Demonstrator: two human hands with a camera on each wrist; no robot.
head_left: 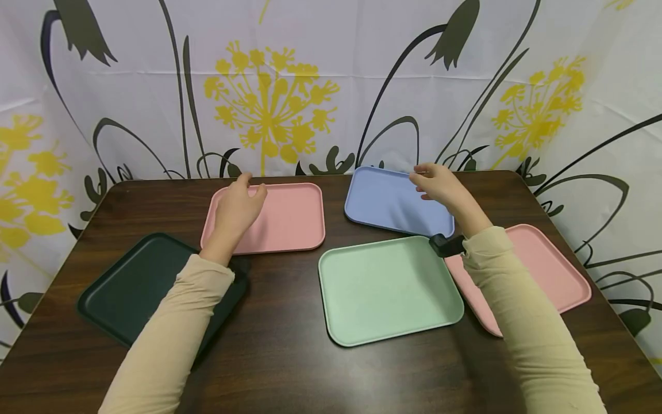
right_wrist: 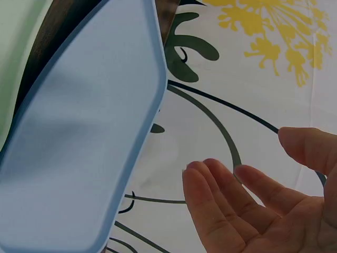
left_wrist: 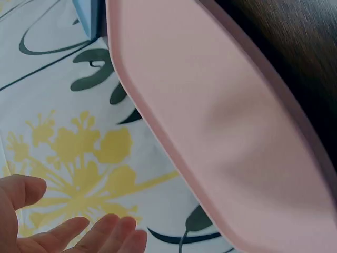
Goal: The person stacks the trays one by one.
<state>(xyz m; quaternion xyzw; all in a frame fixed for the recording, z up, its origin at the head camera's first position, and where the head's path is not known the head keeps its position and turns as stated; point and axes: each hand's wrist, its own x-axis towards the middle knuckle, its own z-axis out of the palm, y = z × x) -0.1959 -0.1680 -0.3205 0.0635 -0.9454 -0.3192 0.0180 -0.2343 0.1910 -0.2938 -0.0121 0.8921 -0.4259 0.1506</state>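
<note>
Floral-printed cloth (head_left: 320, 34) backs the dark wood-grain worktop (head_left: 289, 374) in our head view. We see the left grip (head_left: 240, 207) spread, thumb apart, above the left part of a pink rectangular tray (head_left: 292, 218). Likewise spread, the right grip (head_left: 439, 183) hovers at the right end of a blue rectangular tray (head_left: 393, 198). Nearer us, a pale green tray (head_left: 383, 293) lies just beside the blue one; to its right we find a second pink tray (head_left: 548, 270), partly hidden by the right sleeve (head_left: 527, 322). At left, the other sleeve (head_left: 162, 333) crosses a dark green tray (head_left: 145, 282).
</note>
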